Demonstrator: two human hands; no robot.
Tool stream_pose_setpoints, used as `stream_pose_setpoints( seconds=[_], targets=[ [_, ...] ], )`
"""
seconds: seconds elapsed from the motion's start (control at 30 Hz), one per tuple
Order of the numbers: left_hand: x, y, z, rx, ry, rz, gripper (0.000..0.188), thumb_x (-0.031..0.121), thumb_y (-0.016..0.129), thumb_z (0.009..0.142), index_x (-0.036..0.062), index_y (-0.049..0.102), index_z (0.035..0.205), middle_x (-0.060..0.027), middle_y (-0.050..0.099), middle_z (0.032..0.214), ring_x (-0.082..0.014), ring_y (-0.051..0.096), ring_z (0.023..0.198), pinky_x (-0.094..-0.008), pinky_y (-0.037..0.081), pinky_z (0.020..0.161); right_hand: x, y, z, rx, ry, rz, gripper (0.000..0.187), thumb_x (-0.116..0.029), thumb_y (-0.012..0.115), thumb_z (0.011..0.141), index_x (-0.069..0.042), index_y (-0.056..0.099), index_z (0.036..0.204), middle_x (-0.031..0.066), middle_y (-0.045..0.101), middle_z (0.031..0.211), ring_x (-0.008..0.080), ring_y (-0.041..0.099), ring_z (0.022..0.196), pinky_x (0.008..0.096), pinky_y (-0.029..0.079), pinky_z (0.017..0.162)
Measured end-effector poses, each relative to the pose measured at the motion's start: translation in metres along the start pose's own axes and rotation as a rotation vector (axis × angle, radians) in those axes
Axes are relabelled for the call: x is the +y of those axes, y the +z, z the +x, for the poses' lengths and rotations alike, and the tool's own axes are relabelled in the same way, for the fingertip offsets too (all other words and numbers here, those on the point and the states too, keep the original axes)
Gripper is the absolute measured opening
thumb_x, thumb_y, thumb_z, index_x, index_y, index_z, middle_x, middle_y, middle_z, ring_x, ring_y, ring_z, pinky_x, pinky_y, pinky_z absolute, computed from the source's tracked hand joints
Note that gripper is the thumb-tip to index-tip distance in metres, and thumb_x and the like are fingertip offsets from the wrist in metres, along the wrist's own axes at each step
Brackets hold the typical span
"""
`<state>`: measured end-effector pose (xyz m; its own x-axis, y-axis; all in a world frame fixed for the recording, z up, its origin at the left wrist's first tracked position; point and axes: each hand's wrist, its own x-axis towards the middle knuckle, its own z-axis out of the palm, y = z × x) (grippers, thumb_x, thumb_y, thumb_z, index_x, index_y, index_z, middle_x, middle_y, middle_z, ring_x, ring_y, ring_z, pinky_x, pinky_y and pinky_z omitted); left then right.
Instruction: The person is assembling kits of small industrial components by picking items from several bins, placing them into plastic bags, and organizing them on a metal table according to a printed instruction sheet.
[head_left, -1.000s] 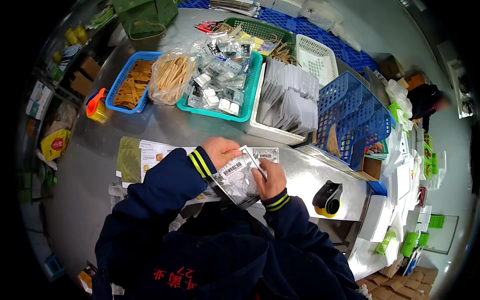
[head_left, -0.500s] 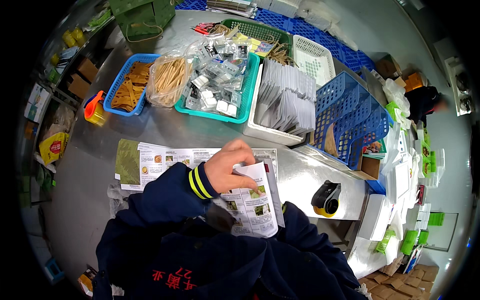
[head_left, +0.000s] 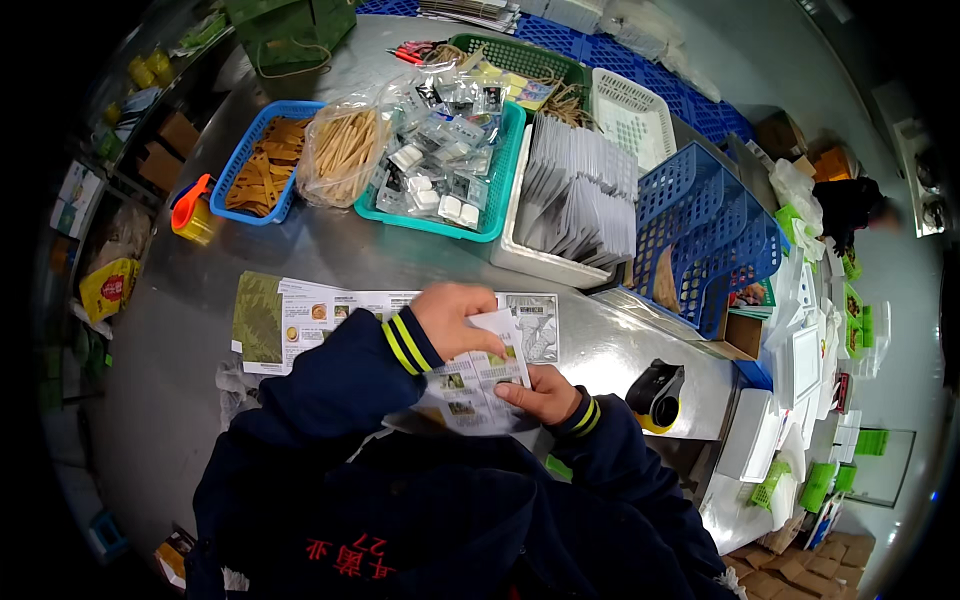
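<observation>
Leaflet (head_left: 480,392) (illustrated) between left hand (head_left: 453,318) and right (head_left: 546,396)

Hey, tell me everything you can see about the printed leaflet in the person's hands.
The leaflet looks like thin white paper, printed with small greenish photos and text too fine to read. It is bent, with its upper part raised; the exact folds are unclear because the hands partly cover it. It sits just in front of the dark blue jacket. The left hand holds its upper part, and the right hand has its thumb on the right side.
</observation>
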<state>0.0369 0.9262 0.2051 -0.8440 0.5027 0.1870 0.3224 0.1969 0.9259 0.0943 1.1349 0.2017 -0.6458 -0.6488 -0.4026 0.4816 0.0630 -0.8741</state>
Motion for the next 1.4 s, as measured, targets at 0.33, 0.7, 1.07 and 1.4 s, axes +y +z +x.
stream_pose_setpoints(
  seconds=[0.33,0.7,1.07,1.4],
  targets=[
    [-0.044,-0.021,-0.016,-0.224,-0.287,-0.256,0.027,0.022,0.057,0.083,-0.0005,0.059,0.098,-0.0073,0.063,0.079,-0.009,0.054,0.073,-0.0258,0.044,0.065,0.008,-0.034,-0.017,0.567,-0.523,-0.576,0.038,0.012,0.041,0.077,0.003,0.051,0.112,0.0201,0.057,0.104,0.0235,0.057,0.096,0.0267,0.042,0.083],
    [-0.027,-0.017,-0.008,-0.05,-0.48,-0.463,0.033,0.029,0.046,0.09,-0.0024,0.058,0.09,0.0005,0.058,0.072,-0.0049,0.048,0.062,-0.022,0.041,0.055,0.033,0.028,0.014,0.479,-0.683,-1.254,0.047,-0.002,0.06,0.063,0.002,0.051,0.109,0.0207,0.05,0.115,0.0363,0.048,0.106,0.0401,0.039,0.09],
    [-0.016,-0.017,-0.012,-0.35,-0.373,-0.289,0.021,0.019,0.059,0.082,-0.0019,0.058,0.083,0.002,0.05,0.062,-0.0044,0.041,0.059,-0.0233,0.036,0.053,0.02,-0.026,0.02,0.733,-0.469,-0.79,0.017,-0.018,0.059,0.081,-0.002,0.057,0.077,0.0137,0.052,0.06,0.0266,0.05,0.051,0.0304,0.042,0.051],
    [0.015,-0.006,-0.011,-0.017,0.102,0.036,0.063,0.022,0.08,0.057,0.0064,0.044,0.106,-0.0076,0.046,0.101,-0.0212,0.044,0.091,-0.0317,0.038,0.079,0.035,0.019,0.021,0.038,-0.153,0.282,0.03,-0.023,0.042,0.091,0.001,0.054,0.103,0.0074,0.06,0.092,0.0139,0.055,0.083,0.0255,0.045,0.073]
  ],
)
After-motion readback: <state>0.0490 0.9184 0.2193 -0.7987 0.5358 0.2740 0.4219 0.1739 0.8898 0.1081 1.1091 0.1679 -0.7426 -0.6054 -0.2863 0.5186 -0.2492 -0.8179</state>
